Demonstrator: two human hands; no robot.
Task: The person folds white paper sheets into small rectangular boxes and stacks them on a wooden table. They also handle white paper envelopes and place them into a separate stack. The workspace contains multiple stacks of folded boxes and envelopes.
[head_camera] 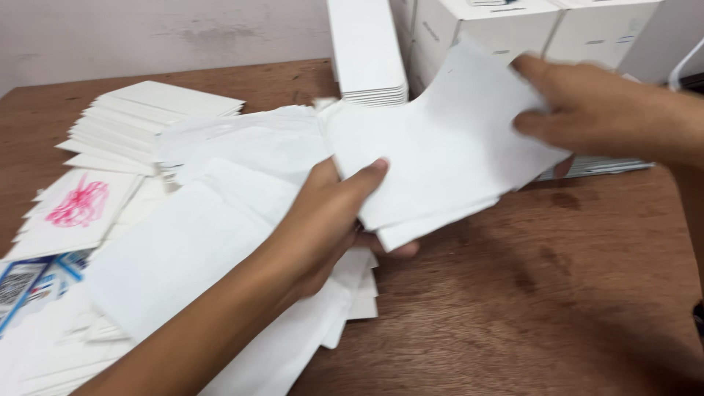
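- two hands of ours hold one small sheaf of white paper sheets (440,158) above the wooden table (513,308), roughly at the middle of the view.
- our left hand (334,220) pinches the sheaf at its lower left edge, thumb lying on top and the other fingers curled underneath.
- our right hand (579,110) grips the upper right side of the same sheaf, fingers bent over the top sheet; a fingertip shows below the papers.
- the sheaf is tilted, with its right end higher, and it fans a little at the lower edge.
- under our left forearm lies a loose heap of white envelopes (213,242), spread over the left half of the table.
- at the far left, a fanned stack of envelopes (139,125) sits near the table's back edge, and just in front of it lies a sheet with a pink scribble (77,205).
- white boxes (513,29) stand behind the sheaf against the wall.
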